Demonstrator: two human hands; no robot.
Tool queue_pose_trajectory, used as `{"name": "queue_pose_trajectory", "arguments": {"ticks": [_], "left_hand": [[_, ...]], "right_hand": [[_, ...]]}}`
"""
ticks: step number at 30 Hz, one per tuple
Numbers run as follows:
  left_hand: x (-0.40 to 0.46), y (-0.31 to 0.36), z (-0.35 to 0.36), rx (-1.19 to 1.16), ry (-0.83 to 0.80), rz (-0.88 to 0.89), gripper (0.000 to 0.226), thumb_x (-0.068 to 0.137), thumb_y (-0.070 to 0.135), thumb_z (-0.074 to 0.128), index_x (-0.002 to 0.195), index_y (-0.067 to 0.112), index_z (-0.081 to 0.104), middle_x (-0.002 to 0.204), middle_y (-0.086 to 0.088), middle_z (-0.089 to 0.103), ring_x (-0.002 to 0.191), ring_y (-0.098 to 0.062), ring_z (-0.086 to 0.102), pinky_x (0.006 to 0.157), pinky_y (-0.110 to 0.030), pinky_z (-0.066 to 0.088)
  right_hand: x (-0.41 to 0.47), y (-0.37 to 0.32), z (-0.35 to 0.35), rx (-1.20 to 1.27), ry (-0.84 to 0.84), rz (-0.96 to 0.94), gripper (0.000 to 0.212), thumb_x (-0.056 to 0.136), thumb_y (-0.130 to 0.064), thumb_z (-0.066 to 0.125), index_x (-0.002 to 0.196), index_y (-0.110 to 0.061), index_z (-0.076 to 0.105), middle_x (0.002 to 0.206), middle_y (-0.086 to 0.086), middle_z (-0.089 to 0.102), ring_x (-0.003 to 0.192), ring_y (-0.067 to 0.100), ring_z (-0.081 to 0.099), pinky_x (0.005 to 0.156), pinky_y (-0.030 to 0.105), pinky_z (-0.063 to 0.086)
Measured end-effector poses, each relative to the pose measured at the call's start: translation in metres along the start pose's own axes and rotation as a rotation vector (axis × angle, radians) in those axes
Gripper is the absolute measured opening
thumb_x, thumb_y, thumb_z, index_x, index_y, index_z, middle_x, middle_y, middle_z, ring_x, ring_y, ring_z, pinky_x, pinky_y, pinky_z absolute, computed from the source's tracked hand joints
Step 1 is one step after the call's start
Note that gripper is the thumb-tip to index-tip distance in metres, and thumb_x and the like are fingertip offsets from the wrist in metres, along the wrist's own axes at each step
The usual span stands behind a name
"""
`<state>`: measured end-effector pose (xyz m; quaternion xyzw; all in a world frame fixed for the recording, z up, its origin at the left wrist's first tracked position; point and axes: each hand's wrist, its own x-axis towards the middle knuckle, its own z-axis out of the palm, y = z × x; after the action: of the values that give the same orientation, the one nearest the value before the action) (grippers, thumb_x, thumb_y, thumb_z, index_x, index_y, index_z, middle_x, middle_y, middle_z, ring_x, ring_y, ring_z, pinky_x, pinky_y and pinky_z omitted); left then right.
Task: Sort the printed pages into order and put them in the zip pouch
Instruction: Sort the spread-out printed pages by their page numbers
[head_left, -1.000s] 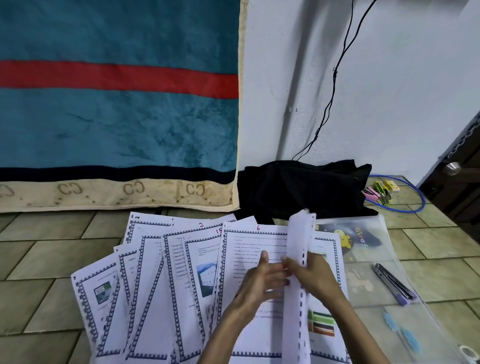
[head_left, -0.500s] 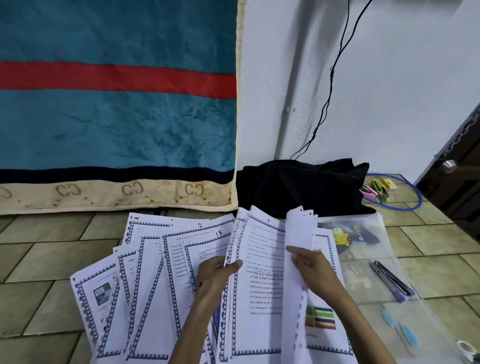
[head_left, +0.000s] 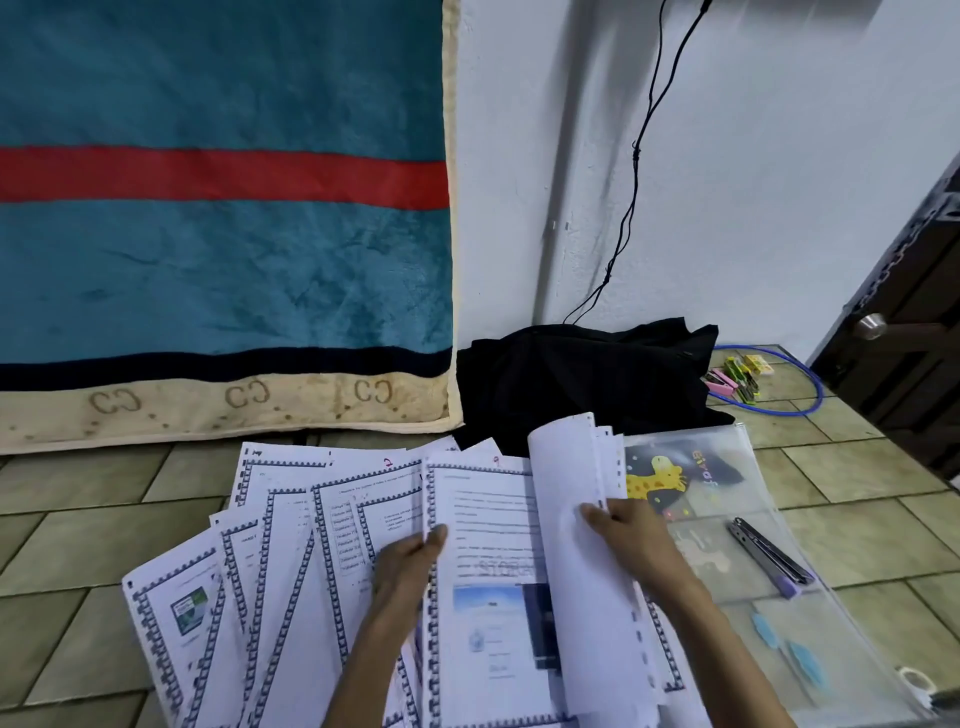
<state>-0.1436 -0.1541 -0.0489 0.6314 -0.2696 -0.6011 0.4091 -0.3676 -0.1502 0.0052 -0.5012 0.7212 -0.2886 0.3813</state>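
Note:
Printed pages (head_left: 291, 587) with blue patterned borders lie fanned over the tiled floor, some with red handwritten numbers at the top. My left hand (head_left: 408, 569) pinches the left edge of one page (head_left: 483, 525) showing text and a picture. My right hand (head_left: 631, 538) holds up a curled sheaf of pages (head_left: 571, 499) by its punched edge, blank backs facing me. The clear zip pouch (head_left: 769, 525) lies flat to the right, partly under the pages, with a giraffe print at its top.
A purple-tipped metal tool (head_left: 769, 556) and small blue pieces (head_left: 789, 649) rest at the pouch. Black cloth (head_left: 587, 379) is heaped against the wall, with binder clips (head_left: 735, 376) and a blue cable loop (head_left: 800, 408) beside it. A teal blanket (head_left: 223, 223) hangs left; a door (head_left: 904, 343) stands right.
My left hand slid left and took the edge of a page, spreading it away from the sheaf. My right hand tilted the lifted sheaf further open, uncovering the picture page.

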Motion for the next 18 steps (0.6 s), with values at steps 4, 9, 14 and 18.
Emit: {"name": "queue_pose_trajectory", "arguments": {"ticks": [4,9,14,18], "left_hand": [[0.003,-0.003,-0.009,0.125,0.076,0.074,0.034,0.094,0.020,0.053,0.117,-0.003,0.061,0.121,-0.016,0.062,0.101,-0.019,0.058,0.090,-0.026,0.041],[-0.013,0.006,0.020,-0.237,-0.384,-0.158,0.083,0.088,0.067,0.007,0.109,0.013,0.065,0.105,-0.013,0.070,0.100,-0.029,0.063,0.087,-0.042,0.048],[-0.025,0.003,0.040,-0.232,-0.382,-0.179,0.092,0.084,0.073,0.001,0.125,0.014,0.058,0.129,-0.002,0.055,0.125,-0.020,0.046,0.110,-0.038,0.027],[-0.025,-0.007,0.009,0.298,0.182,0.050,0.040,0.095,0.038,0.045,0.127,0.016,0.054,0.145,-0.006,0.039,0.136,-0.026,0.035,0.111,-0.036,0.027]], "right_hand": [[0.006,0.008,-0.018,0.011,0.023,0.026,0.022,0.090,-0.009,0.056,0.071,-0.001,0.062,0.069,0.017,0.060,0.062,0.021,0.052,0.060,0.029,0.037],[-0.007,-0.019,0.005,0.102,-0.118,0.016,0.044,0.096,-0.028,0.049,0.102,0.014,0.062,0.105,0.033,0.063,0.094,0.044,0.062,0.082,0.045,0.050],[-0.012,-0.033,0.037,-0.028,-0.194,-0.089,0.027,0.090,-0.032,0.059,0.069,-0.017,0.065,0.063,-0.001,0.063,0.059,0.014,0.059,0.051,0.018,0.043],[-0.001,-0.021,0.037,-0.131,-0.148,-0.081,0.022,0.092,-0.011,0.049,0.080,-0.001,0.064,0.077,0.015,0.067,0.070,0.026,0.063,0.062,0.028,0.044]]}}
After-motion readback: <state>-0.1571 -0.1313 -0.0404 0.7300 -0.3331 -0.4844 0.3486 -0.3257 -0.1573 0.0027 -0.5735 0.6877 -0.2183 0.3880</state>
